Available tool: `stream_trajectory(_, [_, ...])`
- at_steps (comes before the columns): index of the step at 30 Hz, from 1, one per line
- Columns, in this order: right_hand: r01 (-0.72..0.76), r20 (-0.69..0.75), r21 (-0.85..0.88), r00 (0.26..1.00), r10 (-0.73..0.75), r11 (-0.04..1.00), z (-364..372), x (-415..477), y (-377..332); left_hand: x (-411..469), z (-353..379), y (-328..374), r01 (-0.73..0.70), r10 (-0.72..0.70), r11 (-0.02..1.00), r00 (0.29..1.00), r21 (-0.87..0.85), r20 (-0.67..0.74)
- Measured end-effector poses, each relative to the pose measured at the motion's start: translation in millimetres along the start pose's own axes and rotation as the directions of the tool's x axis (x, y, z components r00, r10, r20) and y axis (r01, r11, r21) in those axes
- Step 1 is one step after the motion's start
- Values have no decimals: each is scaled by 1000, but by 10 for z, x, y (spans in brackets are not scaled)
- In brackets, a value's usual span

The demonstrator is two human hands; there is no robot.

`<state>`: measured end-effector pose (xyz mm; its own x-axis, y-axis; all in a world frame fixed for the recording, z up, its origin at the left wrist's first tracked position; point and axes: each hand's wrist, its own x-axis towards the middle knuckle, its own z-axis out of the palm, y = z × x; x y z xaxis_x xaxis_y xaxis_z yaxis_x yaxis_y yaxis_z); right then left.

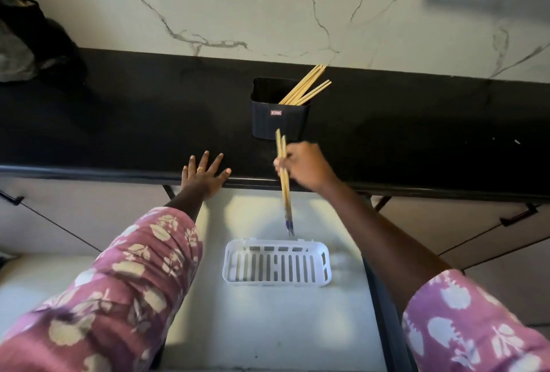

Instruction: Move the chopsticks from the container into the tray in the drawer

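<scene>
right hand (303, 167) grips wooden chopsticks (285, 190) | slotted white plastic tray (276, 263)

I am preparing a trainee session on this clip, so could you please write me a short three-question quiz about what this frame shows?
1. True or false: the white tray in the drawer already holds chopsticks.
2. Which hand grips the pair of chopsticks? A) left hand B) right hand C) both
3. Fill in: the remaining chopsticks lean toward the ___ side of the black container.

Key
1. False: the tray looks empty; the held pair's lower ends hang just above its far rim.
2. B: the left hand lies flat and open on the counter edge.
3. Right.
</scene>
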<state>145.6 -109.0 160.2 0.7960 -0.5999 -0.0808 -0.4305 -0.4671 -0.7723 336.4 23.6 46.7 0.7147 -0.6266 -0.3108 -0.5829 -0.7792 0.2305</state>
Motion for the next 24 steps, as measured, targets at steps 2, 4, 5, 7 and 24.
stream_trajectory(2, [82, 150, -301, 988, -38, 950, 379, -111, 139, 28, 28, -25, 5, -5, 1000, 1000, -8, -11])
stream_trajectory(4, [224, 315, -475, 946, -72, 851, 744, -253, 303, 55, 48, -45, 10, -11, 1000, 1000, -20, -15])
stream_trajectory(5, [288, 373, -534, 924, -85, 795, 895, -331, 384, 65, 51, -44, 9, -10, 1000, 1000, -25, -19])
stream_trajectory(7, [363, 427, -606, 899, -96, 708, 1169, -461, 530, 97, 55, -59, 15, -15, 999, 1000, -38, -18])
stream_trajectory(24, [301, 504, -625, 860, 78, 720, 2088, -485, 1103, 202, 80, -127, 2, -3, 998, 1000, -64, -8])
